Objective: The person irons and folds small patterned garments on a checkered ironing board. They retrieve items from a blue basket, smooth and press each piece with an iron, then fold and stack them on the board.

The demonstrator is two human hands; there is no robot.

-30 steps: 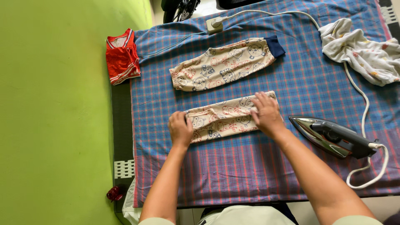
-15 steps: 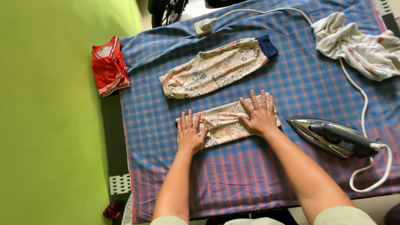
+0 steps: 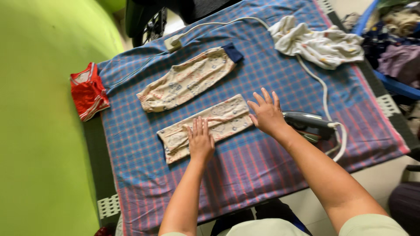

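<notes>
Head view, my left hand (image 3: 201, 142) spread flat on folded printed trousers (image 3: 205, 127), right hand (image 3: 266, 114) fingers splayed just beside them, iron (image 3: 307, 123) behind.

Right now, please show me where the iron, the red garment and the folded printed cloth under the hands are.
iron (image 3: 306, 121), head view, on its dark handle.
red garment (image 3: 89, 91), head view, on its middle.
folded printed cloth (image 3: 225, 116), head view, on its right half.

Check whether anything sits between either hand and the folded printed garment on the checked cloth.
Nothing visible does. The left hand lies flat on the folded printed garment, and the right hand is open at its right end, with no object between. The iron lies past the right hand, on the side away from the garment.
</notes>
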